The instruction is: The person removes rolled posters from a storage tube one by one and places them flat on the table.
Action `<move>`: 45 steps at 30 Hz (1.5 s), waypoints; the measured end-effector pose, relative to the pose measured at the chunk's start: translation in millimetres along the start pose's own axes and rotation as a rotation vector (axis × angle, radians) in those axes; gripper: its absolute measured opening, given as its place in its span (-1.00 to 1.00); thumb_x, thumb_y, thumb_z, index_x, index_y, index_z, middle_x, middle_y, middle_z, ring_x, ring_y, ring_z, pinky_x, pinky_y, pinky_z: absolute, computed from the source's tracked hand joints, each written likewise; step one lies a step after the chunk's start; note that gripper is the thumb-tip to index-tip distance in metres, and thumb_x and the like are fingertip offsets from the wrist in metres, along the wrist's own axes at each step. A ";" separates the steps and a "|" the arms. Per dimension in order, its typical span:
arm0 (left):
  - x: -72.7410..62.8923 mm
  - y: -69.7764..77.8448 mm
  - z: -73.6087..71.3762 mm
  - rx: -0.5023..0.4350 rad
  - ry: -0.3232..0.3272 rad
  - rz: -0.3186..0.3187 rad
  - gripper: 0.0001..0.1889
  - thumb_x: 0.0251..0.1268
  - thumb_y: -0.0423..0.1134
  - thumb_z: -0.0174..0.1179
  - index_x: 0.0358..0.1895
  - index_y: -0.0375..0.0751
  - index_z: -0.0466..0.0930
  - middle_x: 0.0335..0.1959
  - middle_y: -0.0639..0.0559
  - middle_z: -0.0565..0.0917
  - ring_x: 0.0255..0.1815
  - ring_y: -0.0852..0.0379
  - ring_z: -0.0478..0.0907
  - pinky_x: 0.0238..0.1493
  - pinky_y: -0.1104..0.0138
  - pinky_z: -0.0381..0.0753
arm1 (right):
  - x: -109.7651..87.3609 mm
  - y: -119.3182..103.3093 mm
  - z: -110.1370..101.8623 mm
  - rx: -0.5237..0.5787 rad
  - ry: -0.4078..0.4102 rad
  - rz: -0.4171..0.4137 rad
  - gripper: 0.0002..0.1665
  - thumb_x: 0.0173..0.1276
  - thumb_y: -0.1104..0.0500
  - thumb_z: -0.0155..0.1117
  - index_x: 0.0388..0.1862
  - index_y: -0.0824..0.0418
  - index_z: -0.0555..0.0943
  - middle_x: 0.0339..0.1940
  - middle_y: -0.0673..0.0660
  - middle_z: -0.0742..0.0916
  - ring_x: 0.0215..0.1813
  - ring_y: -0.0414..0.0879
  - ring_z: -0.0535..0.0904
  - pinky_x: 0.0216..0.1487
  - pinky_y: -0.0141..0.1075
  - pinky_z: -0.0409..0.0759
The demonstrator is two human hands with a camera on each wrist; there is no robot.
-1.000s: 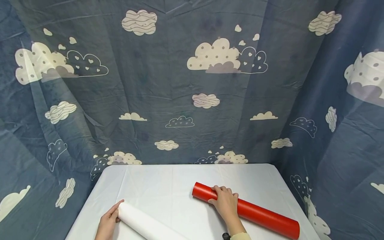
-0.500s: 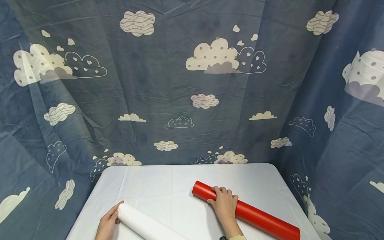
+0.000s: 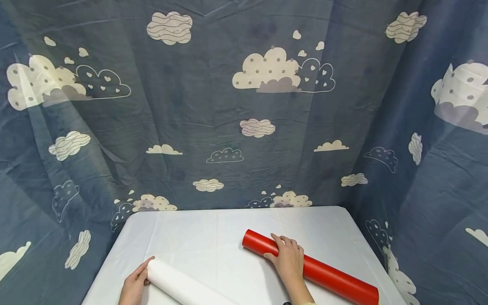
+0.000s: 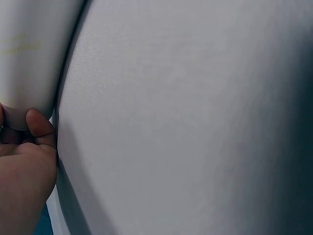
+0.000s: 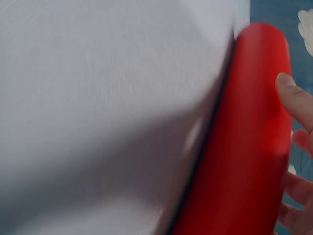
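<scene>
In the head view a white roll [image 3: 183,284] lies slanted at the front left of the table, its near end running out of the frame. My left hand [image 3: 133,281] holds its far end, and the left wrist view has the thumb [image 4: 39,125] against the rim of the roll. To the right, a smooth red roll [image 3: 339,279] slants from the table's middle toward the front right. My right hand [image 3: 287,258] lies over it nearer its far end, gripping it with the fingers on the far side and the thumb [image 5: 293,98] on the near side.
Both rolls rest on a white-covered table [image 3: 213,237] with rounded far corners. Dark blue curtains [image 3: 190,101] with a cloud print hang behind it and at both sides.
The head view has shifted slightly, so the scene sits a little further left. My right index finger reaches out a bit straighter over the red roll. Both rolls stay about where they were.
</scene>
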State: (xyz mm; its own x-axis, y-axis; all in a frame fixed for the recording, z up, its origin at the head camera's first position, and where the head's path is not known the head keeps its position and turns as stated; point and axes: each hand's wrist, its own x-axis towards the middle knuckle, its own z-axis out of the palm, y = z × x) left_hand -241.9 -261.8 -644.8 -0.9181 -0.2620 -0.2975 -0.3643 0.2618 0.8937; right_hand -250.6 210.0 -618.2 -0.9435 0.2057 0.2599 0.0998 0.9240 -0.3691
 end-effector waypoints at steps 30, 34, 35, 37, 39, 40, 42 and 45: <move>-4.3 1.1 1.1 0.032 0.034 0.002 -0.51 0.73 -0.19 -0.05 0.57 -0.24 0.39 0.60 -0.30 0.36 -0.08 0.38 0.47 -0.18 0.46 0.55 | -54.0 178.2 -111.5 0.102 -0.108 0.332 0.38 -0.15 -0.56 0.64 0.53 0.16 0.43 0.49 0.50 0.46 0.45 0.49 0.36 0.42 0.52 0.29; -4.1 1.1 0.7 0.038 0.032 0.006 -0.52 0.74 -0.19 -0.07 0.57 -0.23 0.39 0.60 -0.28 0.36 -0.12 0.45 0.44 -0.17 0.47 0.54 | -64.9 201.0 -109.7 0.129 -0.188 0.348 0.38 -0.06 -0.55 0.60 0.55 0.22 0.38 0.47 0.54 0.41 0.41 0.55 0.35 0.38 0.53 0.34; -3.9 1.1 0.6 0.037 0.030 0.008 -0.52 0.74 -0.19 -0.08 0.57 -0.23 0.39 0.60 -0.28 0.35 -0.12 0.46 0.44 -0.17 0.47 0.54 | -67.3 205.7 -108.6 0.144 -0.202 0.350 0.36 -0.03 -0.53 0.61 0.55 0.23 0.37 0.48 0.55 0.40 0.41 0.55 0.35 0.40 0.52 0.34; -3.9 1.2 0.4 0.031 0.027 0.009 -0.52 0.75 -0.19 -0.08 0.57 -0.23 0.39 0.61 -0.27 0.36 -0.14 0.48 0.43 -0.16 0.47 0.54 | -71.3 215.5 -105.7 0.172 -0.236 0.350 0.32 0.03 -0.49 0.60 0.55 0.24 0.36 0.49 0.56 0.37 0.41 0.55 0.32 0.41 0.53 0.33; -3.7 0.8 0.2 0.031 0.020 0.018 -0.51 0.75 -0.18 -0.08 0.58 -0.24 0.38 0.60 -0.30 0.35 -0.13 0.49 0.42 -0.16 0.46 0.54 | -74.1 223.8 -102.1 0.186 -0.270 0.355 0.29 0.06 -0.47 0.60 0.56 0.24 0.35 0.50 0.57 0.35 0.41 0.54 0.31 0.41 0.52 0.33; -3.7 0.6 0.2 0.035 0.021 0.017 -0.51 0.74 -0.18 -0.08 0.57 -0.24 0.38 0.60 -0.30 0.35 -0.15 0.50 0.42 -0.16 0.46 0.54 | -75.2 227.0 -100.4 0.192 -0.285 0.361 0.29 0.07 -0.47 0.59 0.56 0.24 0.34 0.50 0.57 0.33 0.41 0.53 0.30 0.40 0.52 0.34; -3.8 0.4 0.3 0.038 0.022 0.014 -0.52 0.74 -0.18 -0.07 0.57 -0.23 0.39 0.60 -0.30 0.35 -0.16 0.50 0.43 -0.17 0.46 0.54 | -77.3 232.7 -97.1 0.199 -0.312 0.373 0.28 0.07 -0.47 0.59 0.55 0.23 0.34 0.49 0.58 0.32 0.37 0.52 0.31 0.35 0.51 0.40; -3.9 0.0 0.9 0.042 0.027 0.009 -0.52 0.73 -0.19 -0.06 0.56 -0.24 0.40 0.59 -0.32 0.36 -0.15 0.44 0.46 -0.18 0.46 0.54 | -80.9 237.7 -92.8 0.212 -0.332 0.391 0.30 0.03 -0.49 0.60 0.54 0.23 0.35 0.47 0.57 0.32 0.30 0.49 0.36 0.28 0.44 0.51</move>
State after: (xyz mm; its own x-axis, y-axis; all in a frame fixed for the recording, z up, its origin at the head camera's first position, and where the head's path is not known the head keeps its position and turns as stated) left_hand -238.5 -260.0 -644.0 -0.9170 -0.2840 -0.2800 -0.3629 0.3031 0.8811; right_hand -121.2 442.9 -644.2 -0.9013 0.3760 -0.2152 0.4291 0.7068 -0.5624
